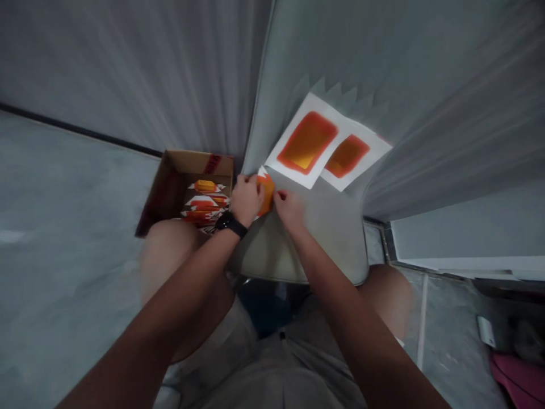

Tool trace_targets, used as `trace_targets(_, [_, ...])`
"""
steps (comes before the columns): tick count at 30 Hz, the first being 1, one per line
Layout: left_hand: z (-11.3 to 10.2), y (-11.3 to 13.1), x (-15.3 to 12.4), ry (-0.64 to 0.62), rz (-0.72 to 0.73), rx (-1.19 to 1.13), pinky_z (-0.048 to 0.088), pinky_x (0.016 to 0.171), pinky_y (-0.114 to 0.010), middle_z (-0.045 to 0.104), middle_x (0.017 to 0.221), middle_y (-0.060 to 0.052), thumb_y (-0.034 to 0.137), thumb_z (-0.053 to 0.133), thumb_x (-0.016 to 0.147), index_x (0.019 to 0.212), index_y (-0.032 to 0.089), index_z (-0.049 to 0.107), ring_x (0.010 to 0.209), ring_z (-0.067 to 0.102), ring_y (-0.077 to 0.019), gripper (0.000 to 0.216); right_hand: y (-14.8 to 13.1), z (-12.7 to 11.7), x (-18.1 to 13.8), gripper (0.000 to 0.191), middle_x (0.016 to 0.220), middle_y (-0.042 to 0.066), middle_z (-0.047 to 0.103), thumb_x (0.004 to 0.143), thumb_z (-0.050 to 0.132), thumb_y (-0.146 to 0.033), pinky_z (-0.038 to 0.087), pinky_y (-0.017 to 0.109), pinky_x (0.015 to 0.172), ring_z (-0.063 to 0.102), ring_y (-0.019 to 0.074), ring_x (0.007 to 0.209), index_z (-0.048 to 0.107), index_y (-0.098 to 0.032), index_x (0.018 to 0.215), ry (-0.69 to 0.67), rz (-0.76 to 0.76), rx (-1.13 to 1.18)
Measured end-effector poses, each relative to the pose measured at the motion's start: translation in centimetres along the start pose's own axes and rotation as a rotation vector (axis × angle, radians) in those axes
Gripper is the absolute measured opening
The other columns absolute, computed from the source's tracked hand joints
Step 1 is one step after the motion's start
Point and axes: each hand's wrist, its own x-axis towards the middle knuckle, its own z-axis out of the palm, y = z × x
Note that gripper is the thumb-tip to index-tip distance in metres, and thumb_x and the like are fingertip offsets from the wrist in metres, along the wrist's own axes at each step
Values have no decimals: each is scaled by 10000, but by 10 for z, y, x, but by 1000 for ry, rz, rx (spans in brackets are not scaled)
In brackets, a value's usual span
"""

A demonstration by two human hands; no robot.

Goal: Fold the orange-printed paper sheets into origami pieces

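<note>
My left hand [246,200] and my right hand [289,209] both pinch a folded orange-and-white paper piece [266,194] between them, above a pale grey padded seat [272,255]. The paper's lower part is partly hidden by my left fingers. Beyond my right hand lie two white sheets, each printed with an orange-and-red rectangle, the larger [306,142] overlapping the smaller [347,156]. To the left of my left hand stands an open cardboard box [200,165] holding several folded orange-and-white pieces [204,204].
A black watch [230,225] circles my left wrist. My knees [166,255] flank the seat, and grey draped fabric [438,113] rises behind it. A grey floor [55,227] spreads to the left, and a pink object [517,380] lies at the lower right.
</note>
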Motion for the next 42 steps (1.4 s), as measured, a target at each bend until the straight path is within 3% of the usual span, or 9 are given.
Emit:
trace_targets(6, [1,-1,5,-27,-20,19,492,1002,-435,679,1244,-173,357,457,1039,1222,184,752,1145,662,-342,387,2,-4,11,249,1016,97,792,947,656,-281,531,340,868,719,233,928,774,-177,1140,-65,-5,-22])
trace_targets(10, [0,-9,13,-27,3,-36,488,1042,-436,706,1223,-163,405,450,1051,1324,181,695,1182,658,-333,430,0,-1,12,445,1119,138,758,984,637,-314,524,376,945,697,259,1026,636,-131,1390,-38,-78,-108])
trace_targets(14, [-6,-18,2,14,116,-131,452,1147,-425,622,1366,-191,438,511,1032,1462,128,579,1315,590,-312,534,2,2,14,474,1273,190,690,1012,560,-290,502,412,1002,659,284,1118,592,-115,1451,-78,-199,-186])
trace_targets(17, [-13,-26,-20,29,270,-114,393,1220,-460,516,1512,-204,501,597,988,1573,137,458,1441,483,-335,702,2,-3,26,434,1203,162,716,987,593,-292,506,382,970,660,264,1073,651,-130,1385,-99,-174,-142])
trace_targets(20, [-15,-36,-39,-23,375,-22,372,1238,-498,459,1600,-189,524,602,985,1593,175,445,1490,434,-355,718,-7,-15,49,295,1023,95,755,998,578,-330,503,323,873,672,218,958,754,-162,1166,-164,-78,-83])
trace_targets(27, [0,-42,-41,34,333,115,421,1180,-516,551,1551,-154,401,552,1007,1513,197,561,1407,517,-363,546,-41,-20,79,306,912,78,765,1017,586,-372,446,270,756,667,179,864,772,-167,886,-209,-93,-177])
trace_targets(33, [4,-28,-51,48,338,167,389,1201,-553,502,1597,-194,558,636,946,1550,160,523,1427,494,-401,732,-41,0,75,231,983,100,789,991,595,-274,482,297,844,692,201,943,792,-175,921,-161,-107,-228])
trace_targets(38, [4,-25,-55,37,319,191,375,1218,-545,517,1589,-184,427,564,1003,1514,173,570,1414,516,-378,571,-34,3,74,244,956,95,798,983,575,-246,491,297,827,707,207,912,800,-177,921,-127,-80,-201])
trace_targets(42, [3,-23,-54,30,310,172,385,1212,-549,530,1565,-198,416,573,998,1526,150,545,1406,518,-386,592,-29,4,70,263,904,82,793,978,548,-208,495,292,808,704,202,862,794,-174,892,-82,-75,-158])
